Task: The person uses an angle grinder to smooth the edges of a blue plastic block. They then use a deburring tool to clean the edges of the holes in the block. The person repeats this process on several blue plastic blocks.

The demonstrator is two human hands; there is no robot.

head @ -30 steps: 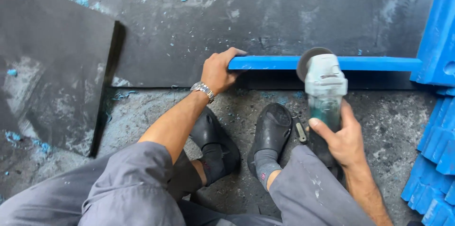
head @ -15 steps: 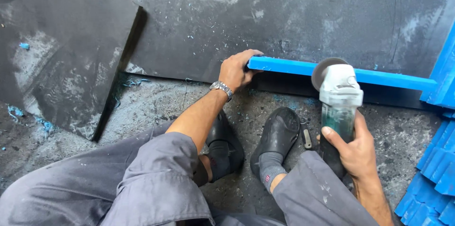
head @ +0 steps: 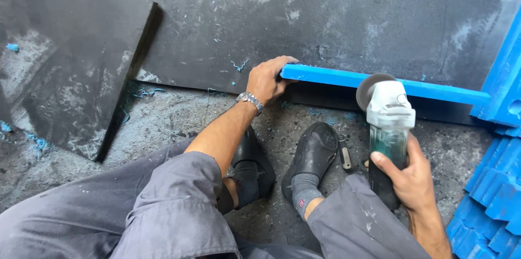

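Blue plastic strip [head: 380,82], one long narrow piece, lies across the middle of the frame on the edge of a dark board [head: 325,25] that rests on the dusty floor [head: 173,118]; it looks stiff and light, likely to chatter unless pinned, and its free left end is the natural place to hold it. The left hand [head: 266,80], with a metal wristwatch [head: 249,100] on the wrist, is curled closed over that left end, pressing it down. The right hand [head: 410,180] is wrapped shut around the body of one angle grinder [head: 388,128], right of centre, whose disc [head: 369,88] meets the strip's near edge; this tool looks heavy at the head, so a firm grasp on the rear of the body suits it. Two black shoes [head: 312,153] sit at lower centre between grey-trousered knees, with a small metal tool [head: 345,156] just beside the right shoe. A second dark board [head: 65,63] lies at upper left. Stacked blue plastic parts [head: 491,204], too many to count, fill the right edge, and blue shavings [head: 239,65] lie scattered about
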